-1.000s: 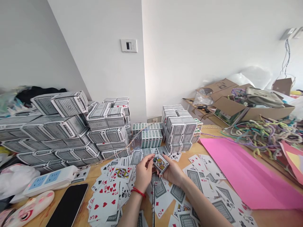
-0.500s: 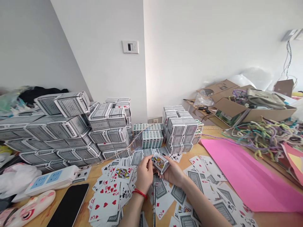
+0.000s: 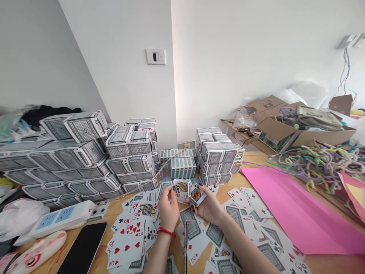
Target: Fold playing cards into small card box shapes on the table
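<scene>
Between thumb and fingers, my left hand (image 3: 168, 203) grips a face playing card (image 3: 181, 190) by its left side. My right hand (image 3: 208, 207) is closed around a folded playing card piece (image 3: 196, 193) with a court figure on its face, tilted, to the right of the other card. The two pieces are close together; whether they touch is hard to tell. Loose playing cards (image 3: 127, 247) lie under and around both hands, some face up, some back up. A dark thin edge (image 3: 186, 247) stands upright between my forearms.
Block-like units of folded cards are stacked at left (image 3: 82, 152) and centre right (image 3: 218, 152). Green-patterned card boxes (image 3: 183, 167) sit between them. A phone (image 3: 82, 247) and power strip (image 3: 61, 217) lie at left, pink paper (image 3: 299, 213) and tangled pipe cleaners (image 3: 313, 163) at right.
My left hand has moved slightly left, away from my right hand, with a card in its fingers. The folded piece stays in my right hand.
</scene>
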Motion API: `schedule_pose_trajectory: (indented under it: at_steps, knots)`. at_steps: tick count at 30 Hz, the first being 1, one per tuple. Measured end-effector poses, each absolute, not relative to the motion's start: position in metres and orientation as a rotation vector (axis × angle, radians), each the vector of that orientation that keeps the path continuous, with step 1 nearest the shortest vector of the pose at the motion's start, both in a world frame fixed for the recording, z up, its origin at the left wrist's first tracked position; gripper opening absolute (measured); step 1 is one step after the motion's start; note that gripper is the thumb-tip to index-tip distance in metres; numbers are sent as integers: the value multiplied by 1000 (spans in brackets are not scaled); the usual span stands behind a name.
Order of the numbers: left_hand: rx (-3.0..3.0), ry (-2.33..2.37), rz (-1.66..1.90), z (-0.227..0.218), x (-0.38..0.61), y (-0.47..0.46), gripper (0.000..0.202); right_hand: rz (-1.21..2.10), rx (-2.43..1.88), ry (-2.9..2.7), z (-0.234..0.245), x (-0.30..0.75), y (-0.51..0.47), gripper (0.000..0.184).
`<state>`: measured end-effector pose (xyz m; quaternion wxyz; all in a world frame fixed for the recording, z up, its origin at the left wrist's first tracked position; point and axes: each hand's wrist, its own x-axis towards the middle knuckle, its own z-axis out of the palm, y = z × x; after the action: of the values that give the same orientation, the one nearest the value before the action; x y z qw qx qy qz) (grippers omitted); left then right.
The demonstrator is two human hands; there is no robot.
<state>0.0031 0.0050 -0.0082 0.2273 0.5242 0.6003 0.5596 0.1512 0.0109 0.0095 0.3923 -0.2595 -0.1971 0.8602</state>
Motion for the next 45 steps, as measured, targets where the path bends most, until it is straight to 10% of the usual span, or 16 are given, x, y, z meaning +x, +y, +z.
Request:
schedule_pose_trajectory:
  at_steps: [45]
  knots:
    - [1893, 1360, 1352, 11, 15, -5, 16, 1852, -648, -636, -3, 145, 14, 27]
